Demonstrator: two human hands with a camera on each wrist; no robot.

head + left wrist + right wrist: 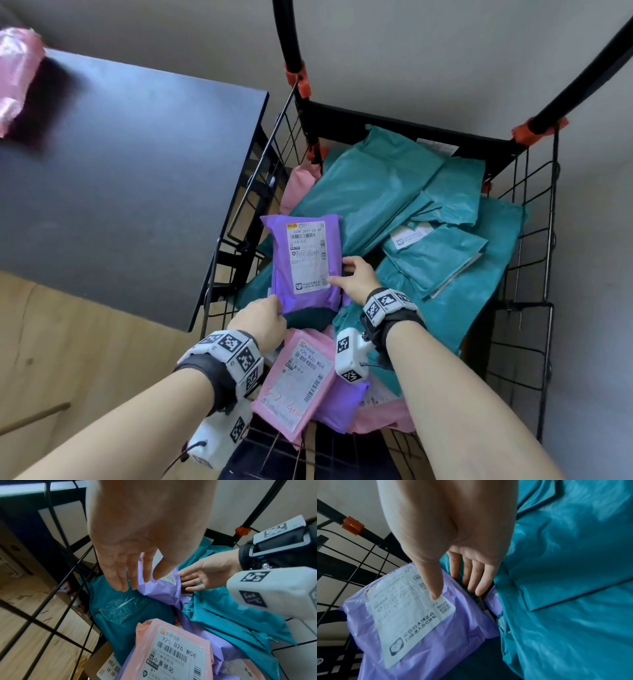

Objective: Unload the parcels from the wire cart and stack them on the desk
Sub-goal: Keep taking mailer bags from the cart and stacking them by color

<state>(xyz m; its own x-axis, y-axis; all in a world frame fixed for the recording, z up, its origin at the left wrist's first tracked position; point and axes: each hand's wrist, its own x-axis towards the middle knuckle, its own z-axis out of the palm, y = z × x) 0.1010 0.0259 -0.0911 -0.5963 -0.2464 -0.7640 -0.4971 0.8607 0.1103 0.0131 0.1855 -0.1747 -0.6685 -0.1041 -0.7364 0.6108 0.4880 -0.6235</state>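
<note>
**Both hands closing in on the purple parcel**

Right hand [356,279] is at the right edge of the purple parcel [308,263]: thumb lies on the white label, the other fingers [471,578] reach straight down the side, btwn the parcel and the teal bags. Grip is apart, not yet clamped. Left hand [262,322] sits at the parcel's near-left corner, fingers straight and spread w/ nothing in them; tips look just at the plastic, but can't tell if they're touching.

The parcel lies on top of the pile inside the wire cart [548,274], label up, near the cart's left wall. Around it: teal bags [373,185] toward the back and right, a pink parcel [298,373] nearer the person.

To do this step well, imo: slide the right fingers under the edge, close the thumb on top, and let the left hand catch the opposite corner so the soft bag doesn't fold. Lift straight up to clear the cart wall, then swing left to the worktop [130,178], where a pink parcel [17,78] already sits at the far corner; stack there.
</note>
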